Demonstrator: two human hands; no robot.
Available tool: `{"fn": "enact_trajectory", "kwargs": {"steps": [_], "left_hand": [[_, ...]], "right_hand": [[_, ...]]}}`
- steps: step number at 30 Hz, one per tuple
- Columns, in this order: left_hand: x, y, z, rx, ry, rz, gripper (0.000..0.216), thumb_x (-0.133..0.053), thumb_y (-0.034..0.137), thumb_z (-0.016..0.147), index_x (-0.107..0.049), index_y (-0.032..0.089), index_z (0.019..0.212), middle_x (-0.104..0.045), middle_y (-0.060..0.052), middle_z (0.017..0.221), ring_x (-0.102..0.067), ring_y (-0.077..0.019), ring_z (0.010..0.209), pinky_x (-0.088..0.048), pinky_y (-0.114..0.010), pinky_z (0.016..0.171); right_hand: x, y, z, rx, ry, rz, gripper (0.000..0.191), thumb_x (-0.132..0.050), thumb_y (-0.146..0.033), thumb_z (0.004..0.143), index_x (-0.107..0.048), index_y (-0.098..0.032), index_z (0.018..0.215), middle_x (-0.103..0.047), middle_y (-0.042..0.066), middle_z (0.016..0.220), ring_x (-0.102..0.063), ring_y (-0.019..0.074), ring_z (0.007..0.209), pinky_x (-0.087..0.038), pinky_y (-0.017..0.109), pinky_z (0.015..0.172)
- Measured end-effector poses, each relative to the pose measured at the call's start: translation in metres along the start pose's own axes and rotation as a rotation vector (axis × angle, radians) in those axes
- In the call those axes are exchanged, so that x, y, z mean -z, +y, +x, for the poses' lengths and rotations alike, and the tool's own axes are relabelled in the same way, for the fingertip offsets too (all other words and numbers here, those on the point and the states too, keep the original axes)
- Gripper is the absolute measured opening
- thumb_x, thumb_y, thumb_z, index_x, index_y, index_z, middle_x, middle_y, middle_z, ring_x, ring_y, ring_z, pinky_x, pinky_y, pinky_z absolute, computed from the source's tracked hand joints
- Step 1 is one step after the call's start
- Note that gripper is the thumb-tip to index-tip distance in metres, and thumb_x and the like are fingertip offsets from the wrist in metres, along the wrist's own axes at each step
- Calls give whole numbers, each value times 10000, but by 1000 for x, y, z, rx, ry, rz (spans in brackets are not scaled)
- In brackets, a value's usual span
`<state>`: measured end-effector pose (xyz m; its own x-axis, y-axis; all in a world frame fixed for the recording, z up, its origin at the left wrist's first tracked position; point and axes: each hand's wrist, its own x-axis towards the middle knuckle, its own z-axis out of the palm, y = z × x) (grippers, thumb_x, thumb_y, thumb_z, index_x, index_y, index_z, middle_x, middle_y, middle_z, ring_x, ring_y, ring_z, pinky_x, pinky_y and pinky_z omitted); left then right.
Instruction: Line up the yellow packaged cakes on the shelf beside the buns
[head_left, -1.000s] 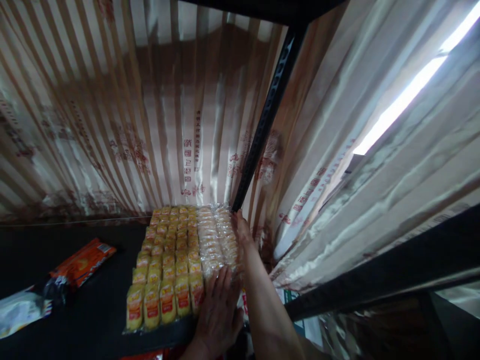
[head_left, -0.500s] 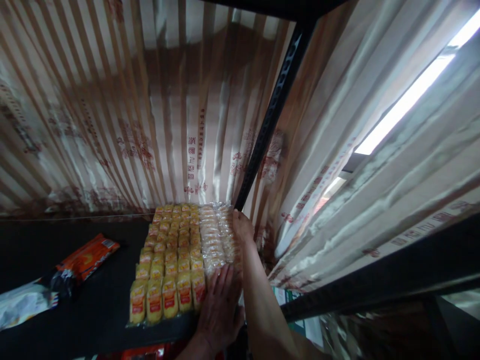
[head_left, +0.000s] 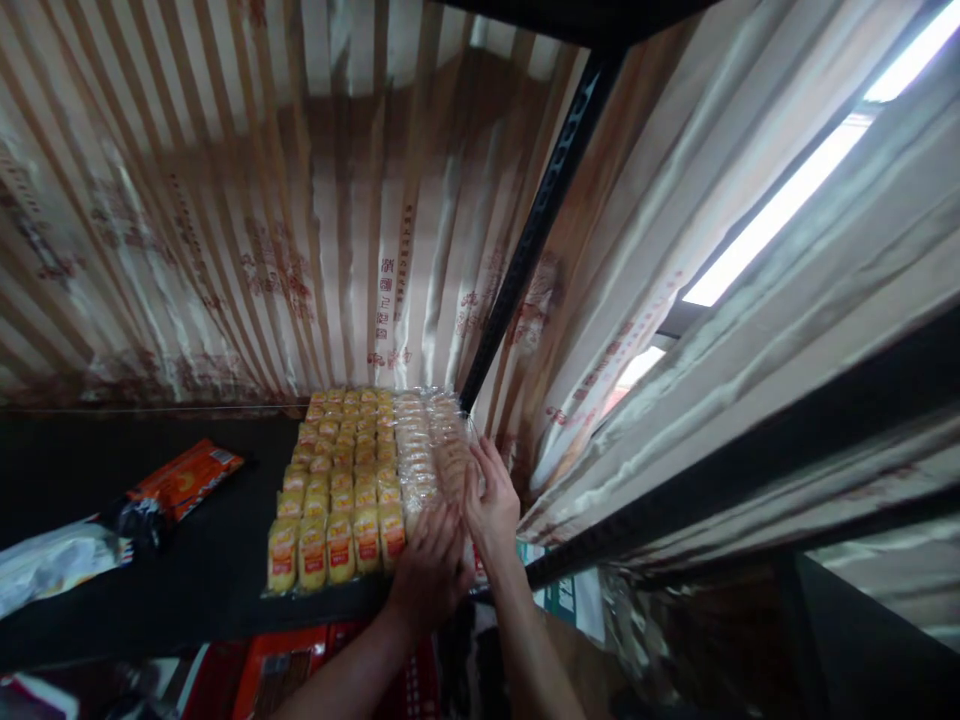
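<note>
Several rows of yellow wrapped cakes (head_left: 340, 545) with red and orange labels lie on a black shelf (head_left: 187, 600). To their right run columns of pale pastries in clear wrap (head_left: 417, 450), close to a black post. My left hand (head_left: 431, 560) rests over the front end of the clear-wrapped pastries, its fingers stretched out. My right hand (head_left: 491, 505) lies along the right side of these pastries, fingers extended and its tips near the wrap. The two hands nearly meet at the front. What lies beneath the left palm is hidden.
An orange packet (head_left: 184, 480) and a silvery-white bag (head_left: 60, 560) lie on the left of the shelf. A slotted black post (head_left: 540, 230) rises at the back corner. Printed pleated curtains (head_left: 337, 220) hang behind and to the right. Red packages (head_left: 281, 670) show below the shelf.
My right hand has drawn back from the foot of the post to beside my left hand. The left hand stays at the front of the clear-wrapped pastries. The view has tilted slightly down.
</note>
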<state>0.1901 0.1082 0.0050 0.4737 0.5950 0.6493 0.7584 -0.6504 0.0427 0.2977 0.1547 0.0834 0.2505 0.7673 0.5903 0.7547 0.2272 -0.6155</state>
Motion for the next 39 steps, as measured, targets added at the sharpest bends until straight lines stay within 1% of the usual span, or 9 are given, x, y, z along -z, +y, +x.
{"fn": "enact_trajectory", "kwargs": {"steps": [3, 6, 8, 11, 16, 21, 24, 34, 39], "left_hand": [[-1, -1, -1, -41, 62, 16, 487, -406, 376, 884, -455, 119, 1295, -499, -105, 1341, -345, -229, 1316, -254, -410, 1094], [2, 0, -9, -46, 98, 17, 445, -396, 348, 898, -477, 123, 1274, -505, -100, 1336, -333, -215, 1325, -248, -408, 1103], [8, 3, -22, -23, 65, 19, 441, -401, 327, 893, -478, 125, 1277, -488, -101, 1352, -317, -225, 1333, -237, -415, 1108], [19, 11, -48, -5, 2, 33, 446, -401, 293, 883, -464, 132, 1295, -456, -102, 1379, -292, -226, 1345, -221, -404, 1111], [25, 17, -79, 18, -91, 82, 434, -420, 293, 876, -463, 156, 1286, -434, -100, 1394, -281, -231, 1350, -249, -414, 1095], [21, 11, -78, 1, -134, 123, 402, -419, 279, 872, -501, 145, 1243, -474, -118, 1360, -338, -241, 1323, -277, -412, 1080], [21, 9, -75, 15, -150, 124, 405, -425, 264, 862, -510, 143, 1239, -475, -118, 1362, -353, -239, 1316, -288, -410, 1078], [27, 7, -74, -4, -197, 109, 512, -411, 202, 804, -445, 108, 1306, -402, -119, 1418, -300, -241, 1344, -283, -416, 1089], [27, 0, -75, -46, -202, 92, 562, -395, 112, 751, -430, 104, 1311, -379, -130, 1427, -283, -236, 1352, -256, -430, 1103]], "right_hand": [[23, 5, -54, 43, -28, -34, 392, -385, -280, 885, -582, -148, 1196, -501, 120, 1334, -449, 225, 1252, -378, 425, 1044], [39, 16, -104, -4, -72, -67, 399, -396, -276, 885, -548, -198, 1245, -472, 87, 1364, -428, 236, 1269, -399, 443, 1031], [45, 25, -129, -40, -100, -69, 408, -377, -267, 888, -537, -222, 1260, -487, 74, 1353, -465, 234, 1239, -429, 431, 1009], [45, 37, -148, -77, -190, -82, 423, -356, -260, 885, -538, -223, 1265, -482, 64, 1357, -456, 238, 1246, -441, 428, 1002], [30, 47, -150, -83, -253, -156, 418, -355, -248, 875, -577, -208, 1227, -509, 75, 1333, -454, 232, 1249, -433, 419, 1013], [23, 43, -146, -66, -326, -251, 452, -330, -218, 864, -573, -70, 1215, -525, 164, 1302, -454, 238, 1248, -425, 385, 1016], [26, 41, -143, -42, -368, -268, 463, -315, -198, 861, -569, -31, 1210, -526, 188, 1293, -449, 235, 1252, -413, 369, 1024], [23, 46, -150, 23, -327, -276, 454, -379, -165, 836, -544, -43, 1241, -464, 177, 1356, -397, 242, 1290, -387, 375, 1045], [20, 46, -147, 17, -259, -284, 413, -371, -162, 848, -605, -97, 1183, -520, 172, 1302, -454, 255, 1238, -396, 407, 1031]]}}
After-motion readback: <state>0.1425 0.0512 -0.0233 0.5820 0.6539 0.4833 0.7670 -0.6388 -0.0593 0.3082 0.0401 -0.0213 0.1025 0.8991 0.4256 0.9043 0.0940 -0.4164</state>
